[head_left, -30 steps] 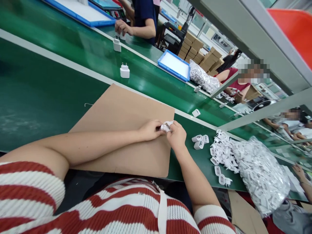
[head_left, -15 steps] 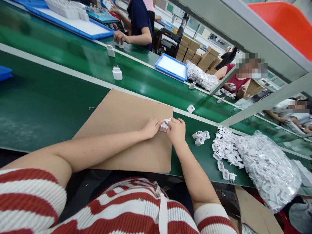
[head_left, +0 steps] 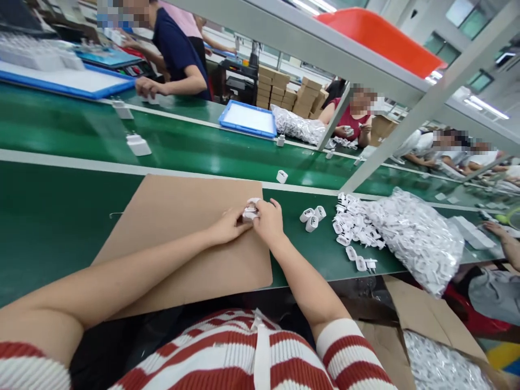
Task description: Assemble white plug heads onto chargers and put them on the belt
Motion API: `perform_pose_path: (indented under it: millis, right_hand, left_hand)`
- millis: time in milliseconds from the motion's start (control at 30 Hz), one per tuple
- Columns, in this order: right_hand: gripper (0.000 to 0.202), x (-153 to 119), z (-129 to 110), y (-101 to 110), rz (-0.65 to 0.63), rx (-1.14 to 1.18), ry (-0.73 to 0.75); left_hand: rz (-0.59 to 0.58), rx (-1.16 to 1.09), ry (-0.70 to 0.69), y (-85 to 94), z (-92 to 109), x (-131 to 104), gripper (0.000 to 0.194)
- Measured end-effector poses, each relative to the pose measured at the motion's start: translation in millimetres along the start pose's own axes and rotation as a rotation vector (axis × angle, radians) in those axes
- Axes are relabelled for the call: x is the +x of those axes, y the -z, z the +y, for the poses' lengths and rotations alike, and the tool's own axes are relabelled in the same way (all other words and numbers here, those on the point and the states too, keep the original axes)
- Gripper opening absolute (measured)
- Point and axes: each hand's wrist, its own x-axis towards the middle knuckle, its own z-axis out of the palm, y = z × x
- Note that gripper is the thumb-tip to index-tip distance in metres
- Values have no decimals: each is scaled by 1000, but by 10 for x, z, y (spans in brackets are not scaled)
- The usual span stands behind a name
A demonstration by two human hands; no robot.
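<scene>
Over the right part of a cardboard sheet (head_left: 195, 216), both hands meet around a white plug charger piece (head_left: 250, 210). My left hand (head_left: 227, 225) is closed on its left side, with thumb and fingers pinching it. From the right, my right hand (head_left: 268, 219) grips the same piece, index finger raised. Fingers cover much of it, so I cannot tell whether it is one part or two pressed together. Right of the sheet stand three white charger housings (head_left: 312, 223). Farther right lies a heap of white plug parts (head_left: 357, 222) beside a full clear plastic bag (head_left: 422, 233).
A green conveyor belt (head_left: 195, 157) runs beyond the sheet, carrying spaced white chargers (head_left: 138, 145). Metal shelf posts (head_left: 382, 146) rise at the right, with a red bin (head_left: 382, 40) above. Across the belt are co-workers and a blue tray (head_left: 247, 119). An open carton (head_left: 442, 325) stands low right.
The view has swung right, so most things appear farther left. Both hands stay together on the charger piece over the cardboard; my left fingers now wrap its near side.
</scene>
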Motion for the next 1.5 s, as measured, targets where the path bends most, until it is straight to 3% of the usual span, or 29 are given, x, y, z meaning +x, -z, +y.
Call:
perform_pose_path:
  millis: [67,167,367,467,567,633,700,767,800,933,1000,1100,1267,1400,1500]
  right_hand:
    - [46,-5,40,-28,8,53,-29]
    - [46,-5,104,-55,15,112,-52]
    - [42,-8,176,-111,20,83,-19]
    - [40,-21,194,-176,47,93,-10]
    - [36,-31,236,-249,75,242,-54]
    - [45,-35,281,-266,83,407,-86]
    - [71,-40,328,-239,107,565,-77]
    - [91,-47,357,-173,135,679,-3]
    - [91,-52,360,-132,139,705,50]
    - [54,-74,317,6,113,605,227]
    - [46,-80,293,45,120,539,256]
    - [47,-88,275,77,168,508,218]
    - [52,-110,270,81,225,513,175]
    - [55,-102,323,42,163,502,142]
    - [55,-120,312,28,159,495,212]
  left_hand:
    - [-59,34,-32,3,1,27,46]
    - [-108,-113,-51,7,10,51,56]
    - [26,-75,-2,-34,17,-14,39]
    - [43,-104,-4,-66,58,-33,43]
    - [23,-172,-1,-82,112,-9,50]
    - [33,-214,29,-63,142,28,51]
    - [57,-292,78,-5,169,67,58]
    - [54,-402,140,85,200,88,66]
    - [30,-450,173,132,217,87,69]
    - [-104,-550,249,217,273,10,69]
    - [-84,-569,207,173,283,-42,72]
    - [61,-533,21,85,282,-105,78]
    - [135,-294,-220,63,264,-175,48]
    - [221,-193,-201,-13,219,-225,47]
    - [207,-323,-72,-88,228,-223,56]
